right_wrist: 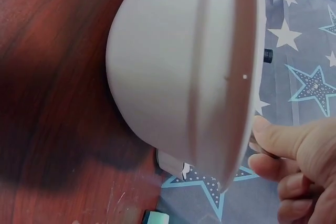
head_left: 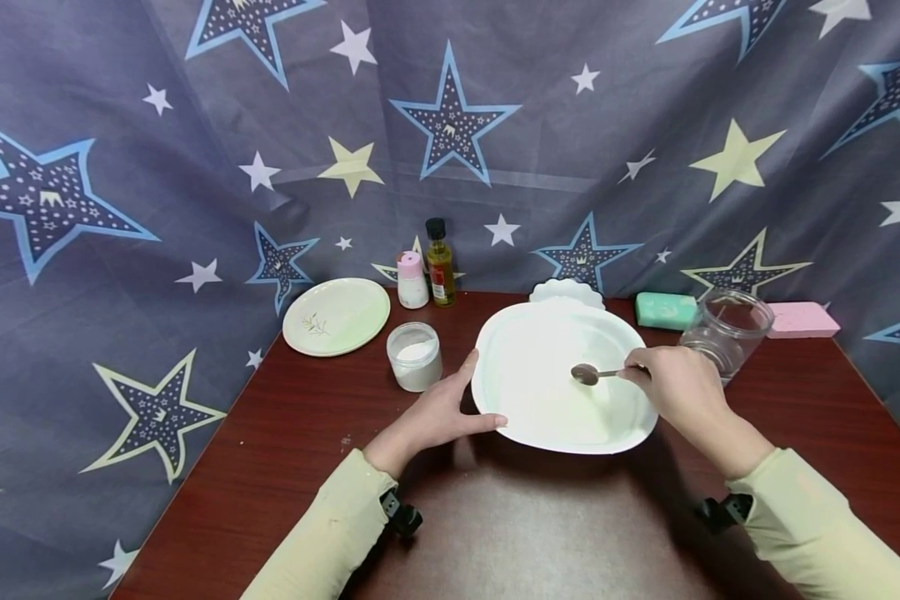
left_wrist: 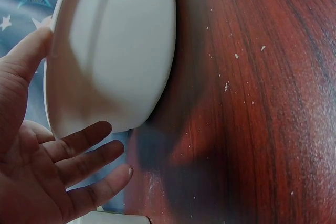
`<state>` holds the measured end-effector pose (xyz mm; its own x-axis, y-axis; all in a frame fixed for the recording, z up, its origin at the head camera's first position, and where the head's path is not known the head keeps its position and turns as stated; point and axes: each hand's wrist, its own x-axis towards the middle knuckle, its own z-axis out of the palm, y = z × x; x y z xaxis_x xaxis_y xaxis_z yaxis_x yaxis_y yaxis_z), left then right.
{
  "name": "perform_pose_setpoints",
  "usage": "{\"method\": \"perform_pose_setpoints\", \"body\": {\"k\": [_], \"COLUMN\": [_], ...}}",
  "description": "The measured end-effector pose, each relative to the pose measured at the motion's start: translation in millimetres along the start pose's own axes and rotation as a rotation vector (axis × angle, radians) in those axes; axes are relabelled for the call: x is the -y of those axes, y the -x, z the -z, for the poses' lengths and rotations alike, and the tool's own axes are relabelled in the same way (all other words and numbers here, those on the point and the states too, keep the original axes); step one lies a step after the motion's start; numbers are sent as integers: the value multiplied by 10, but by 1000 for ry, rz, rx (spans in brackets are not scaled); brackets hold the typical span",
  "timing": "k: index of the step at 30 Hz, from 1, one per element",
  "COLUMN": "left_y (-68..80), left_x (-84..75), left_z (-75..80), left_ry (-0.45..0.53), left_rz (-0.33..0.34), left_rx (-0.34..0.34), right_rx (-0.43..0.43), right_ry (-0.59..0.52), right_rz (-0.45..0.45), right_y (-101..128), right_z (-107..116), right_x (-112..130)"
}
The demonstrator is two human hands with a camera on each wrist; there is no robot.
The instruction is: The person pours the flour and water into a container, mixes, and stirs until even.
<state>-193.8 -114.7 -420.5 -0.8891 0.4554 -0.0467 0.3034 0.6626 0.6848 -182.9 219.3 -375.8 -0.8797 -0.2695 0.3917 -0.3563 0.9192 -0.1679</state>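
Left hand (head_left: pixel 438 412) steadies the white bowl (head_left: pixel 540 412) on the tabletop (head_left: pixel 285 442), its grip loose, fingers straight against the rim. Right hand (head_left: pixel 678 390) pinches a spoon (head_left: pixel 587 374) inside the bowl.

The bowl (head_left: pixel 547 392) looks like smooth matt white plastic, and the spoon (head_left: pixel 587 374) inside it is shiny metal. Under the bowl, the table (head_left: pixel 555 533) is glossy reddish wood grain. Right of the bowl there's a clear glass jar (head_left: pixel 726 333), and behind it all is soft star-print cloth (head_left: pixel 120 167).
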Motion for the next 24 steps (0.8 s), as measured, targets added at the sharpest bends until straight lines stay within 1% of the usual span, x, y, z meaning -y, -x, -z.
{"method": "perform_pose_setpoints", "body": {"k": [3, 6, 11, 13, 16, 20, 24], "left_y": [3, 7, 10, 6, -2, -4, -5], "left_x": [-3, -7, -6, -1, 7, 10, 3], "left_z": [1, 1, 4, 4, 1, 0, 5], "left_ry": [2, 1, 7, 9, 7, 1, -5], "left_rz": [1, 6, 9, 9, 12, 7, 2], "left_rx": [1, 5, 10, 10, 9, 8, 7], "right_rx": [-38, -96, -236, -278, -308, -349, -426], "right_ry": [3, 5, 11, 2, -24, -42, -42], "right_rz": [28, 73, 199, 233, 239, 213, 169], "right_y": [19, 41, 68, 75, 89, 139, 264], "right_z": [-20, -49, -85, -74, -14, 137, 326], "right_x": [-4, -6, -14, -20, -35, -76, -149]}}
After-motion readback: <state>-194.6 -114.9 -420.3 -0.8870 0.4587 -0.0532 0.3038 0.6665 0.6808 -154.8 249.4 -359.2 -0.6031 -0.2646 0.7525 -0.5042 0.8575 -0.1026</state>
